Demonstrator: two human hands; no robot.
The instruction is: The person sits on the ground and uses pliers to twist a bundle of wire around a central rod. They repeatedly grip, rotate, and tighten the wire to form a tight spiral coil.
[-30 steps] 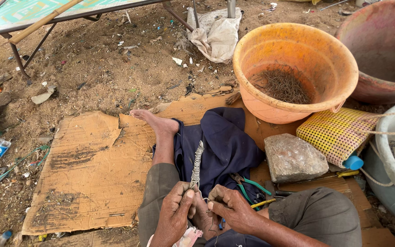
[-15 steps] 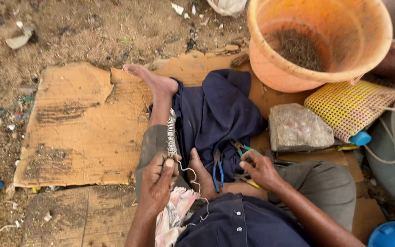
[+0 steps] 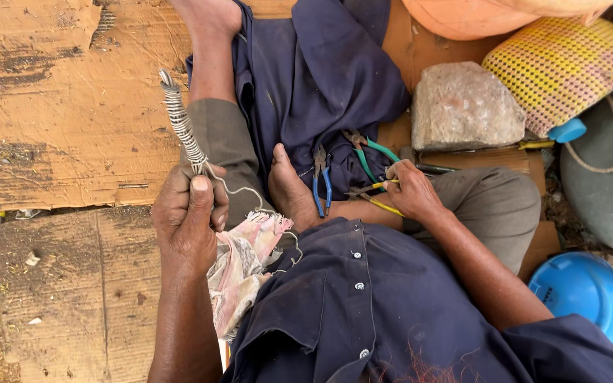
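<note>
My left hand (image 3: 189, 216) grips a stick tightly wound with pale wire (image 3: 181, 124), which points up and away over the cardboard; loose wire ends curl down from my fist. My right hand (image 3: 409, 190) rests on yellow-handled pliers (image 3: 381, 198) beside my bent leg, its fingers closed around the handles. Blue-handled pliers (image 3: 321, 181) and green-handled pliers (image 3: 367, 152) lie on a dark blue cloth (image 3: 321, 78) just left of that hand. My bare foot (image 3: 289, 188) sits between the two hands.
Flattened cardboard (image 3: 58, 120) covers the ground. A grey stone (image 3: 466, 106) lies behind the tools, with a yellow woven mat (image 3: 562, 64), an orange basin (image 3: 477, 18), a grey tub (image 3: 601, 191) and a blue plastic lid (image 3: 590, 294) on the right. A patterned rag (image 3: 239, 266) lies by my lap.
The view has dipped and closed in on my lap. My left hand lifted the wire-wound stick leftward, and my right hand moved right onto the yellow-handled pliers.
</note>
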